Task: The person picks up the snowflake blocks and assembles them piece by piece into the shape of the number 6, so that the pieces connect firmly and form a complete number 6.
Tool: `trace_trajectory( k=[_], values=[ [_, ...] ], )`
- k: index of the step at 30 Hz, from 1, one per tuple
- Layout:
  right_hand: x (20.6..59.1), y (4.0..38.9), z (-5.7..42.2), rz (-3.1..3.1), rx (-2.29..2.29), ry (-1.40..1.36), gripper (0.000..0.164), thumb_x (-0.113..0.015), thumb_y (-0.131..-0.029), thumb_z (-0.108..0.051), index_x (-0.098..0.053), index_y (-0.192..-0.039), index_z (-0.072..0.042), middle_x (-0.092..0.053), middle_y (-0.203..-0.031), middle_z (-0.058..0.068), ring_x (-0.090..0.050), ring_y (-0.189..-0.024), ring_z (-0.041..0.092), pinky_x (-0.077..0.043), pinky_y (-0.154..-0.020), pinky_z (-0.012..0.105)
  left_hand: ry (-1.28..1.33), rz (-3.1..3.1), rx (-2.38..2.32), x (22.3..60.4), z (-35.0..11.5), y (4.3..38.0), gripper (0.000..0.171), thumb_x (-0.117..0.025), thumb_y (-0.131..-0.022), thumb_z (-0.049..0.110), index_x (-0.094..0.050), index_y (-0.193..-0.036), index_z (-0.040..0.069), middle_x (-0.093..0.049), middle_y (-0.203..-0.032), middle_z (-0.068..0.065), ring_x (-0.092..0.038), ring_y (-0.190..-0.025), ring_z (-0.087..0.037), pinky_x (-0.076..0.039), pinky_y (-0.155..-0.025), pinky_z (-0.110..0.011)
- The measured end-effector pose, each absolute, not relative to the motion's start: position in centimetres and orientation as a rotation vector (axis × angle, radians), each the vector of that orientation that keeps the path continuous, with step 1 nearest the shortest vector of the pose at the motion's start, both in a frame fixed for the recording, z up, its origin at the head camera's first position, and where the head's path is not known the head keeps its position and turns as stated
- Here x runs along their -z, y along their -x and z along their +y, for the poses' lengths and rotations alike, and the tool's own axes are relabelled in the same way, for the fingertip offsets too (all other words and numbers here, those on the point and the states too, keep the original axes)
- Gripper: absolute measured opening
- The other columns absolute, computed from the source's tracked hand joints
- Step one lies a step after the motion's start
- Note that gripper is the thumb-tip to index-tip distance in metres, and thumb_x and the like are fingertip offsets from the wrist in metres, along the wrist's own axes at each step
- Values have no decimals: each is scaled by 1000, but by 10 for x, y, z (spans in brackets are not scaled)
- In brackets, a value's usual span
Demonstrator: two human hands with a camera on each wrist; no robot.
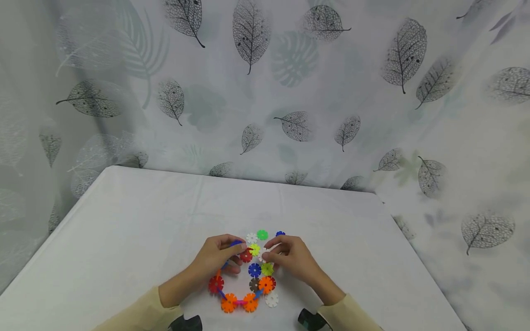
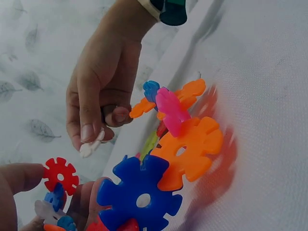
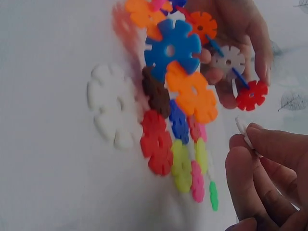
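Observation:
My left hand (image 1: 215, 253) holds one end of a chain of notched plastic snowflake discs, curving down toward me. In the right wrist view a red disc (image 3: 252, 95) tips the held end, after a translucent white disc (image 3: 228, 61). Two orange discs (image 1: 229, 303) and a blue disc (image 2: 140, 195) belong to the rest of the chain. Between thumb and fingertips my right hand (image 1: 293, 258) pinches a white snowflake disc (image 2: 91, 147), seen edge-on. It is just apart from the red end disc. The left fingers partly hide the held discs.
Loose discs lie on the white table (image 1: 136, 239) around the chain: white (image 1: 271, 299), brown (image 3: 155, 94), green (image 1: 262, 235), yellow-green (image 3: 181, 168) and several others. A leaf-print curtain (image 1: 215, 92) hangs behind the table's far edge.

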State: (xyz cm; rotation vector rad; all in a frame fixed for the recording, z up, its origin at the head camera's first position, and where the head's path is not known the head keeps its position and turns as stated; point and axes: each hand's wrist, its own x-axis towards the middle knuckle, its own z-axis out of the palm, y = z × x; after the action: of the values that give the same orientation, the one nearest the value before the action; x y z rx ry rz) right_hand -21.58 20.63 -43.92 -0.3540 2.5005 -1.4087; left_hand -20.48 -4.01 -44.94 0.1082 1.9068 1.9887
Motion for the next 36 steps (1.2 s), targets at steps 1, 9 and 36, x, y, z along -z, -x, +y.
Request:
trace_trajectory(
  k=[1, 9, 36],
  values=[
    [438, 215, 205, 2490, 1429, 360, 30, -79, -90, -31, -71, -108, -7, -74, -82, 1, -68, -65, 23, -57, -67, 31, -104, 1912, -1987, 449, -40, 205, 46, -68, -99, 30, -62, -128, -4, -71, -103, -17, -69, -83, -27, -60, -71, -39],
    [433, 211, 198, 2418, 1559, 280, 29, -79, -91, -26, -71, -109, -4, -75, -85, 5, -71, -69, 23, -58, -76, 29, -83, 1907, -1986, 450, -37, 204, 47, -65, -101, 31, -61, -130, -5, -69, -101, -16, -69, -82, -28, -60, -69, -41],
    [439, 211, 193, 2335, 1638, 282, 24, -76, -93, -22, -75, -111, -7, -75, -88, 8, -71, -74, 27, -58, -76, 29, -279, 1925, -1811, 449, -43, 207, 43, -61, -102, 37, -70, -109, -5, -71, -91, -15, -64, -75, -21, -56, -72, -32]
  ],
)
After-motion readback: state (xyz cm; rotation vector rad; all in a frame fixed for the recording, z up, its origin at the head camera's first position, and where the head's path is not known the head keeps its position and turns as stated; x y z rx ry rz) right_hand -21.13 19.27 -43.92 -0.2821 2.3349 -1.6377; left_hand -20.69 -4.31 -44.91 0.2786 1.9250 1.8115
